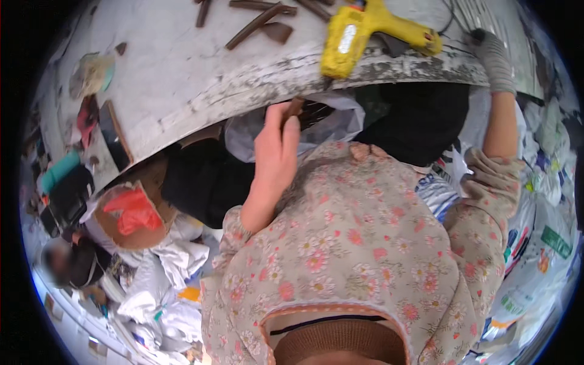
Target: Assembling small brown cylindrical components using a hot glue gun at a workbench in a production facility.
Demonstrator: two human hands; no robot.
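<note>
One brown strip pinched by left hand fingers; right hand's grip unclear.

Yellow glue gun at upper centre on a scuffed white bench; pink-flowered beige sleeves below; grey glove.

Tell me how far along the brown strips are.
Done: several brown strips lie on the table by the glue gun. In hand: the left hand grips a brown piece at the clear bag; the right hand rests on the table. Left: bag contents unclear.
</note>
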